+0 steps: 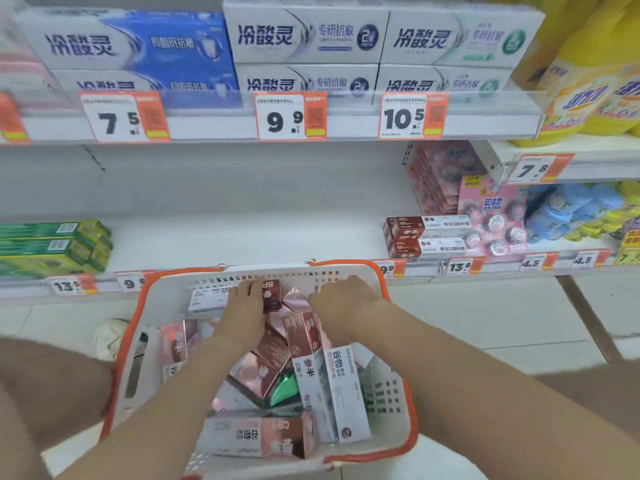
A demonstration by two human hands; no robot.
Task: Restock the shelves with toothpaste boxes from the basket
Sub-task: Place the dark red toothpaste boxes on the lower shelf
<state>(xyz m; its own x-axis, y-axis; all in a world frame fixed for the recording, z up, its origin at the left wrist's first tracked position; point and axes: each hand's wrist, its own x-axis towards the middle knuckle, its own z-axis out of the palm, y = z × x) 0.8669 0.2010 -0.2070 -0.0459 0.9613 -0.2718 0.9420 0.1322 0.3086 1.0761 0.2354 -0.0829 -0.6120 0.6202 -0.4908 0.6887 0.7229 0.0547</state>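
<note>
Loosely left hand [242, 306] rests on red-white box [207, 300].

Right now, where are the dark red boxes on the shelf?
Head view: two dark red boxes sit right of centre on the lower shelf, beside the pink packs, above the basket.

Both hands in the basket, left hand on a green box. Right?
Wrong on the box. The head view shows the left hand and right hand both in the basket, but the left hand lies on a dark red and white box, not a green one.
</note>
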